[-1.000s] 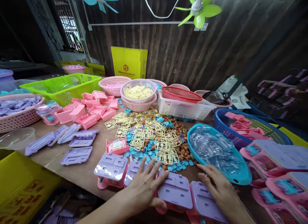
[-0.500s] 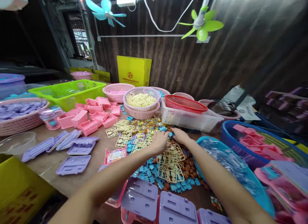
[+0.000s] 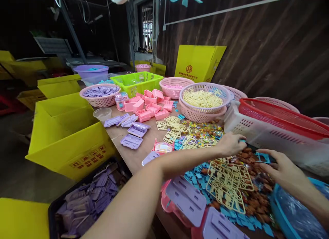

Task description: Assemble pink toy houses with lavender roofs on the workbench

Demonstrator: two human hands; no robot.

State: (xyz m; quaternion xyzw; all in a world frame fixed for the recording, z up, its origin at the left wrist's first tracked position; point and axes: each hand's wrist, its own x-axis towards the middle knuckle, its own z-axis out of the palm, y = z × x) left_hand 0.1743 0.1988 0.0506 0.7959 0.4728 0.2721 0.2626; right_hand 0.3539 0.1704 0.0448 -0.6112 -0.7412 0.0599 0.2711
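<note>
My left hand (image 3: 230, 145) is closed, fingers pointing right, with a bit of a small blue plastic piece (image 3: 242, 140) showing at the fingertips. Thumb and forefinger of my right hand (image 3: 286, 170) grip a light blue plastic frame-like piece (image 3: 263, 158). Both hands are above a heap of brown plastic pieces (image 3: 259, 206). Cream-coloured sprue frames (image 3: 228, 184) lie flat between and below them. Small flat blue pieces (image 3: 200, 179) are spread under the sprues. My left forearm hides part of the heap.
Lidded purple-and-pink cases (image 3: 185, 199) line the near edge. A white crate (image 3: 277, 138) bearing a red basket (image 3: 285, 115) stands behind my hands. A blue basin (image 3: 284, 204) of clear bags is at right. Pink trays (image 3: 146, 115), purple lids (image 3: 131, 141) and a yellow carton (image 3: 69, 129) are left.
The view has swung left, shifting the table's contents rightward. My hands have moved apart, and the light blue frame-like piece now shows in my right fingers.
</note>
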